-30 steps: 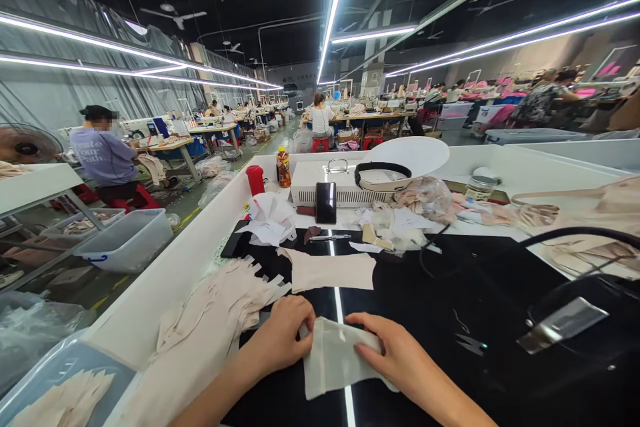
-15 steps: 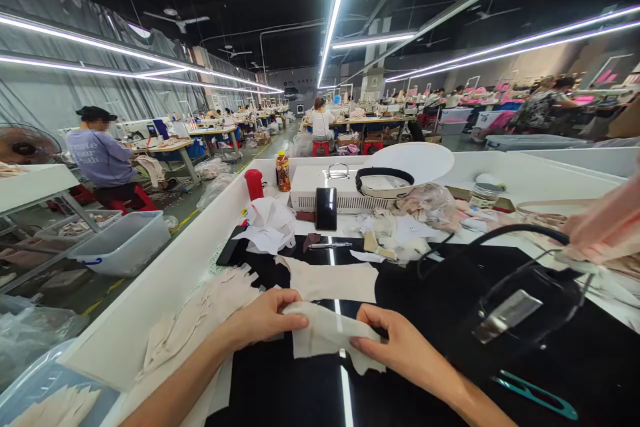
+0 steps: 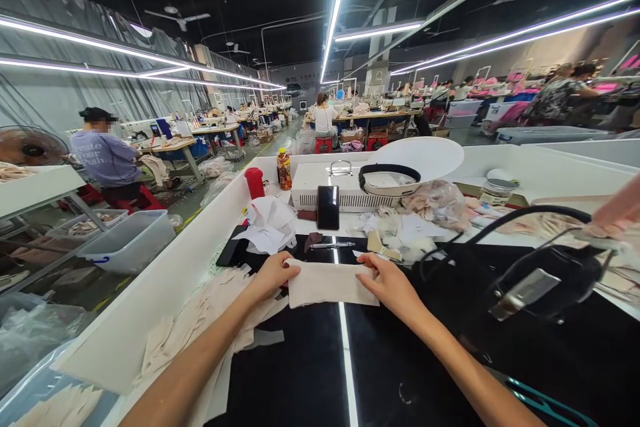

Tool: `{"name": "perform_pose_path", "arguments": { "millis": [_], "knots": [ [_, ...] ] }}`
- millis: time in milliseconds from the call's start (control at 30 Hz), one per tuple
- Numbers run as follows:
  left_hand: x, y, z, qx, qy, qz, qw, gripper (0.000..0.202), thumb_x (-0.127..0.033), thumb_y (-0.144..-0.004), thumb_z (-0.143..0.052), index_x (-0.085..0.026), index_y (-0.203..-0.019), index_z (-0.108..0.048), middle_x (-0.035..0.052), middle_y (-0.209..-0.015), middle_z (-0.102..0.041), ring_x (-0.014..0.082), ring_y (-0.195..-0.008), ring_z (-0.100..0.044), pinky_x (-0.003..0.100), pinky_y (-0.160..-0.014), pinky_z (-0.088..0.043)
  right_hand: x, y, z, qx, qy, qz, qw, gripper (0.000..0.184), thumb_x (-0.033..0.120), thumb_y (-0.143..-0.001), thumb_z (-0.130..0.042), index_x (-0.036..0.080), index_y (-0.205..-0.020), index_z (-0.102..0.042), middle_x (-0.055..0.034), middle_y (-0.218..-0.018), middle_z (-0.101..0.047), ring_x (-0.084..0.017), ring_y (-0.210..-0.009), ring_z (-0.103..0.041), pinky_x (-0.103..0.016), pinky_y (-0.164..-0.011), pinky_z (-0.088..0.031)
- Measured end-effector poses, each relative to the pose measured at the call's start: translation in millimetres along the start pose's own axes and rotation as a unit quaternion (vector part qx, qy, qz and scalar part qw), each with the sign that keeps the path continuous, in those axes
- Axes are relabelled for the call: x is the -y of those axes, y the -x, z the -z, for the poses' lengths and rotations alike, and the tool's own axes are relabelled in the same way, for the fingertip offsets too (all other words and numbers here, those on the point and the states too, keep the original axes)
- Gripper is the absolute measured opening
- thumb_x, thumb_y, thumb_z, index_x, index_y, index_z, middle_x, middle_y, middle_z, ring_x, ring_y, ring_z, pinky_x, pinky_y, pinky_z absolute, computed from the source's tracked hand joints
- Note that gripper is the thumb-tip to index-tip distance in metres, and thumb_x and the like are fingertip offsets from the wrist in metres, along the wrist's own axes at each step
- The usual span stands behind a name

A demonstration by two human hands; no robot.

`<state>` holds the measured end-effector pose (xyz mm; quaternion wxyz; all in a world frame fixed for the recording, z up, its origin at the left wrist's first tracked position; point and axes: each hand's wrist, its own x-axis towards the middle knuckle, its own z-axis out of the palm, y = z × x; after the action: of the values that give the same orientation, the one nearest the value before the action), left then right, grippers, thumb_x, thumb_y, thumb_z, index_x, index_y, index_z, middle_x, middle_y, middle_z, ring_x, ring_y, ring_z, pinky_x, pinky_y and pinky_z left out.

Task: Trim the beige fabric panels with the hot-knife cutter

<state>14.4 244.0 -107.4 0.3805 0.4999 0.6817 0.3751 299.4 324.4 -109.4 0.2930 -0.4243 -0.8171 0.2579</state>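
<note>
A pale beige, roughly rectangular fabric piece [image 3: 327, 285] is spread over the shiny black work surface [image 3: 295, 380] in front of me. My left hand [image 3: 271, 278] pinches its far left corner between thumb and fingers. At the right end, my right hand [image 3: 393, 283] has its thumb and fingers closed on the fabric's edge. Whether one or two layers lie there, I cannot tell. A pile of similar beige fabric pieces [image 3: 185, 330] is beside my left forearm, with a small pale scrap [image 3: 265, 337] near it.
A pen [image 3: 333, 245], a phone [image 3: 328, 208] and a white vented box [image 3: 306, 180] stand beyond the fabric. To the right are a corded black device [image 3: 565, 280] with a metal plate and a teal-handled tool [image 3: 550, 403]. A white side wall [image 3: 200, 250] borders the left.
Both hands have moved farther from me, carrying the thin whitish piece to where the beige piece lay. That piece was loosely bent before and is now flat. My view has turned slightly.
</note>
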Motion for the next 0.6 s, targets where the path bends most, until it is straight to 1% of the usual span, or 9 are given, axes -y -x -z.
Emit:
{"name": "perform_pose_path", "arguments": {
  "millis": [67, 133, 200, 233, 267, 300, 400, 500, 600],
  "knots": [
    [-1.1, 3.4, 0.8, -0.019, -0.060, -0.017, 0.998, 0.023, -0.034, -0.096, -0.070, -0.014, -0.107, -0.064, 0.0015, -0.091, -0.065, 0.0155, -0.076, -0.063, 0.032, -0.072, -0.055, -3.8, 3.0, -3.4, -0.012, 0.013, 0.017, 1.000, 0.033, 0.030, -0.086, -0.056, 0.018, -0.115, -0.067, -0.0110, -0.115, -0.071, -0.032, -0.112, -0.062, -0.047, -0.101, -0.046],
    [-8.1, 13.8, 5.2, -0.041, -0.120, -0.045, 0.991, 0.031, -0.031, -0.092, -0.070, -0.015, -0.118, -0.064, 0.0054, -0.103, -0.068, 0.0202, -0.090, -0.065, 0.036, -0.085, -0.053, -4.5, 10.0, -4.8, -0.012, 0.018, 0.034, 0.999, 0.034, 0.029, -0.088, -0.055, 0.018, -0.118, -0.068, -0.0133, -0.124, -0.069, -0.034, -0.118, -0.059, -0.051, -0.105, -0.043],
    [-20.0, 30.3, 14.3, -0.061, -0.167, -0.075, 0.981, 0.036, -0.029, -0.090, -0.066, -0.018, -0.124, -0.064, 0.0081, -0.120, -0.068, 0.0243, -0.109, -0.063, 0.036, -0.098, -0.047, -2.1, 19.3, -4.7, 0.001, 0.016, 0.049, 0.999, 0.030, 0.029, -0.091, -0.054, 0.019, -0.116, -0.069, -0.0131, -0.124, -0.069, -0.034, -0.117, -0.059, -0.053, -0.105, -0.044],
    [-26.9, 40.5, 21.1, -0.066, -0.188, -0.087, 0.976, 0.034, -0.030, -0.090, -0.063, -0.021, -0.123, -0.065, 0.0072, -0.127, -0.067, 0.0244, -0.115, -0.062, 0.034, -0.102, -0.045, 0.0, 24.4, -4.5, 0.011, 0.012, 0.056, 0.998, 0.028, 0.030, -0.092, -0.054, 0.021, -0.114, -0.069, -0.0122, -0.123, -0.069, -0.034, -0.116, -0.060, -0.053, -0.104, -0.045],
    [-33.6, 51.6, 29.3, -0.069, -0.205, -0.092, 0.972, 0.032, -0.033, -0.092, -0.060, -0.023, -0.121, -0.066, 0.0053, -0.127, -0.068, 0.0237, -0.115, -0.063, 0.032, -0.101, -0.045, 2.4, 29.5, -4.3, 0.023, 0.006, 0.062, 0.998, 0.026, 0.031, -0.093, -0.054, 0.022, -0.113, -0.069, -0.0111, -0.123, -0.069, -0.033, -0.116, -0.061, -0.052, -0.103, -0.046],
    [-39.6, 63.7, 38.8, -0.075, -0.223, -0.090, 0.968, 0.030, -0.036, -0.094, -0.057, -0.025, -0.120, -0.066, 0.0040, -0.124, -0.069, 0.0229, -0.112, -0.064, 0.031, -0.096, -0.047, 5.1, 34.4, -4.3, 0.035, 0.001, 0.067, 0.997, 0.025, 0.032, -0.094, -0.054, 0.024, -0.112, -0.069, -0.0099, -0.122, -0.069, -0.032, -0.115, -0.061, -0.051, -0.103, -0.048],
    [-46.7, 103.5, 70.8, -0.127, -0.287, -0.057, 0.948, 0.023, -0.039, -0.097, -0.049, -0.026, -0.105, -0.066, 0.0030, -0.114, -0.070, 0.0230, -0.102, -0.065, 0.032, -0.085, -0.047, 12.7, 47.3, -5.6, 0.063, -0.015, 0.081, 0.995, 0.021, 0.034, -0.096, -0.055, 0.027, -0.110, -0.070, -0.0078, -0.118, -0.070, -0.030, -0.112, -0.064, -0.050, -0.101, -0.050],
    [-31.2, 142.4, 94.8, -0.189, -0.361, 0.006, 0.913, 0.026, -0.041, -0.100, -0.042, -0.023, -0.098, -0.061, 0.0057, -0.100, -0.068, 0.0259, -0.089, -0.064, 0.036, -0.077, -0.043, 18.8, 57.2, -8.4, 0.091, -0.033, 0.088, 0.991, 0.020, 0.034, -0.097, -0.055, 0.028, -0.108, -0.070, -0.0074, -0.117, -0.071, -0.031, -0.112, -0.065, -0.050, -0.102, -0.050],
    [-0.1, 171.1, 100.7, -0.211, -0.415, 0.063, 0.883, 0.019, -0.038, -0.094, -0.052, -0.021, -0.094, -0.059, 0.0088, -0.099, -0.067, 0.0280, -0.087, -0.064, 0.036, -0.075, -0.042, 24.5, 65.1, -11.2, 0.120, -0.048, 0.081, 0.988, 0.020, 0.036, -0.098, -0.053, 0.029, -0.106, -0.071, -0.0070, -0.117, -0.070, -0.031, -0.112, -0.065, -0.050, -0.101, -0.050]
  ]
}}
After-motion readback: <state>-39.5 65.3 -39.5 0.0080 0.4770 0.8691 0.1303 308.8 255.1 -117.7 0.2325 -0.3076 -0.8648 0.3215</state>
